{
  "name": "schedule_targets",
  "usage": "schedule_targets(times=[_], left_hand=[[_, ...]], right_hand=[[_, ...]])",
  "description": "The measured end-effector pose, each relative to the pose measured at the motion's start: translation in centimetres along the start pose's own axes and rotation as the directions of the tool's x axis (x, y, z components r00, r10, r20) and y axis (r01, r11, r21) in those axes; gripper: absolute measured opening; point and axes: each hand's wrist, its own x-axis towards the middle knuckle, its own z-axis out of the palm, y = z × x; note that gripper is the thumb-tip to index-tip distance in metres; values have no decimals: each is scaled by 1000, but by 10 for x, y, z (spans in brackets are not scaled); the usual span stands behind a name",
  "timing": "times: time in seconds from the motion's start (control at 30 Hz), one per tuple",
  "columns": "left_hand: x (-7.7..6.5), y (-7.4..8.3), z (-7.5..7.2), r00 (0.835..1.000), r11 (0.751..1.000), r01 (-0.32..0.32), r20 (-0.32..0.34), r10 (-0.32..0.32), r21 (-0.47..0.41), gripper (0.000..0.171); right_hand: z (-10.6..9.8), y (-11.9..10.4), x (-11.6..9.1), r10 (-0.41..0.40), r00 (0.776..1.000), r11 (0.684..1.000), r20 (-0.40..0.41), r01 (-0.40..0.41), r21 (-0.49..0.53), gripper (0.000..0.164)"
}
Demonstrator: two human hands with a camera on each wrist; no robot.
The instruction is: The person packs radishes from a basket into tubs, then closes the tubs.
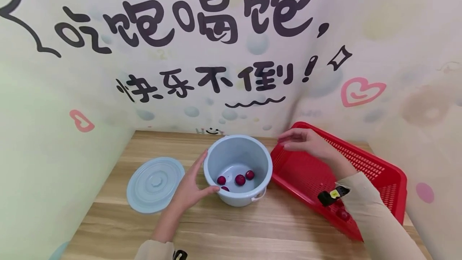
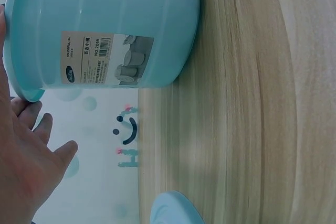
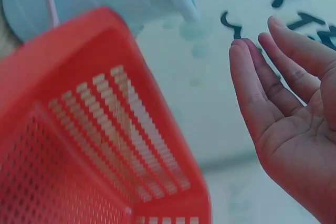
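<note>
In the head view a light blue bucket (image 1: 238,200) stands mid-table with several dark red round fruits (image 1: 240,179), which look like plums, on its floor. My left hand (image 1: 191,187) rests at its left side, fingers extended along the rim and thumb at the near edge. A printed label (image 2: 107,59) shows on the bucket's wall in the left wrist view. Over the far left end of the red basket (image 1: 299,171) hovers my right hand (image 1: 306,141), fingers loosely extended and holding nothing. More red fruit (image 1: 343,214) lies in the basket, partly hidden by my right forearm.
A round blue lid (image 1: 156,183) lies flat on the wooden table (image 1: 231,236), left of the bucket. The bucket's white handle (image 1: 259,196) hangs on its near right side. Behind the table rises a wall (image 1: 231,115) with black lettering.
</note>
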Motion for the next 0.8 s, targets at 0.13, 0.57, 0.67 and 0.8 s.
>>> schedule_targets(times=[0.13,0.57,0.67,0.8], left_hand=[[0,-1,0,1000,1000,-19,-13,19,-2,107],[0,-3,2,999,999,-40,-15,39,-15,107],[0,-2,2,999,999,-42,-15,42,-11,108],[1,-1,2,999,1000,-30,-12,30,-4,108]], right_hand=[[-17,9,-19,66,996,997,-64,-68,-20,46],[-64,84,-90,212,955,977,-207,-213,17,55],[-72,104,-99,189,969,981,-162,-179,76,53],[-81,127,-109,144,989,979,-25,-139,149,45]])
